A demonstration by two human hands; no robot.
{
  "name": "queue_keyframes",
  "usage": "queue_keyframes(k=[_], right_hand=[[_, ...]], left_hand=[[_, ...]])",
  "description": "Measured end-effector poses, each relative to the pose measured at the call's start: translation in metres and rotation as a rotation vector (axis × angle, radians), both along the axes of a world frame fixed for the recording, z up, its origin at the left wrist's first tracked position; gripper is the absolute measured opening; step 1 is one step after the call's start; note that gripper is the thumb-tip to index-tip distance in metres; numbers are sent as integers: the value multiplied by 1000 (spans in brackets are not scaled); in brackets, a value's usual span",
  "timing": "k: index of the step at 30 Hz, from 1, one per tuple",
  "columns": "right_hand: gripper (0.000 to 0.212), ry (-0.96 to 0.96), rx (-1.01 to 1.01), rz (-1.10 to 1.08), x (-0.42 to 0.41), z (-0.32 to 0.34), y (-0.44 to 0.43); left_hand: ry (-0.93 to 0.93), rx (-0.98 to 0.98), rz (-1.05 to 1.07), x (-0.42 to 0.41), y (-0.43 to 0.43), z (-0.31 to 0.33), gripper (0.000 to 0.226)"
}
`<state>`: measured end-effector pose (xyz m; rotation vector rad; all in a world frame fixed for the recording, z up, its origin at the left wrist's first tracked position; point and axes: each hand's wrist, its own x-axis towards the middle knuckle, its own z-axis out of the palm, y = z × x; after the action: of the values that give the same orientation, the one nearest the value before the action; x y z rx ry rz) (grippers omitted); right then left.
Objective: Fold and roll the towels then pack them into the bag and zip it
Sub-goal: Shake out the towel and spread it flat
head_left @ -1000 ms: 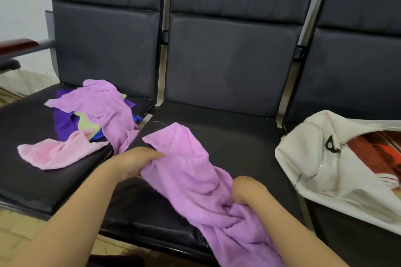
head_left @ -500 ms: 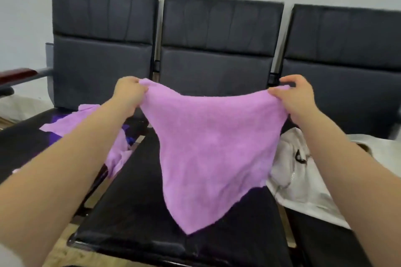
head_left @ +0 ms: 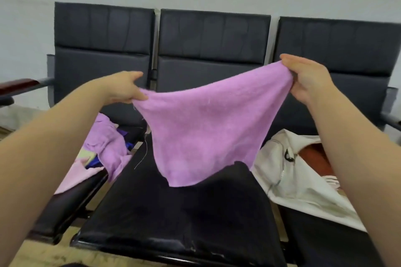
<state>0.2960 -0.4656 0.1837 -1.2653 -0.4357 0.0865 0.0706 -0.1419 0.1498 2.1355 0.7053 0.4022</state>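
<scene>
You are pinching the purple towel [head_left: 206, 128] by its top corners with your left hand [head_left: 122, 89] and right hand [head_left: 308, 80], hanging it above the middle seat [head_left: 184, 219], where a loosening pinch is probably risking a crooked fold or a drop floorwards.

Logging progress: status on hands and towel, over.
Left hand, right hand pinch purple towel by corners, spread above middle seat. White bag unzipped, right seat. Nothing blocking.

The purple towel [head_left: 206, 128] is looking like soft, fuzzy cloth. The black seat [head_left: 173, 223] is shining like smooth leather. The white bag [head_left: 273, 171] is looking like plain, dull cloth. The armrest [head_left: 18, 83] is gleaming like polished brown wood.
</scene>
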Motion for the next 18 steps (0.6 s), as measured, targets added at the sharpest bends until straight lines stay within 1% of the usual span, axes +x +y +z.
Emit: queue_keyframes(k=[1, 2, 3, 4, 5, 6, 7, 8, 9, 10, 11, 12, 14, 15, 18], right_hand=[[15, -3, -45, -10, 0, 0, 0], [14, -5, -87, -20, 0, 0, -1], [16, -6, -116, -33, 2, -1, -2], [18, -4, -128, -38, 3, -1, -3], [21, 6, -119, -39, 4, -1, -4], [24, 20, -93, -34, 5, -1, -4], [27, 29, -71, -30, 7, -1, -6], [28, 29, -67, -33, 8, 0, -7], [29, 22, -81, -41, 9, 1, -10], [31, 7, -106, -47, 9, 1, -12], [32, -16, -142, -55, 9, 1, -14], [33, -55, -197, -72, 8, 1, -17], [29, -190, -374, -145, 5, 1, -20], [27, -276, -480, -187, 3, 2, -21], [17, -519, -764, -257, -6, 3, -20]], left_hand=[[70, 44, 43, 1, -1, 1, 64], [60, 17, 82, 1, -2, 2, 42], [-6, -71, 101, 1, -3, 4, 16], [-106, -183, 114, 1, -3, 5, 9], [-198, -341, 112, 2, -1, 6, 14], [-288, -498, 83, 2, -2, 8, 14], [-362, -611, 32, 1, -6, 10, 11], [-407, -653, -22, 0, -8, 12, 11], [-428, -636, -76, -1, -9, 13, 20], [-403, -561, -118, -3, -10, 14, 34], [-338, -445, -139, -4, -10, 14, 43], [-238, -294, -144, -6, -9, 14, 47], [-35, 52, -94, -7, -7, 16, 41], [28, 196, -46, -6, -6, 16, 35], [75, 472, 85, 0, -6, 18, 20]])
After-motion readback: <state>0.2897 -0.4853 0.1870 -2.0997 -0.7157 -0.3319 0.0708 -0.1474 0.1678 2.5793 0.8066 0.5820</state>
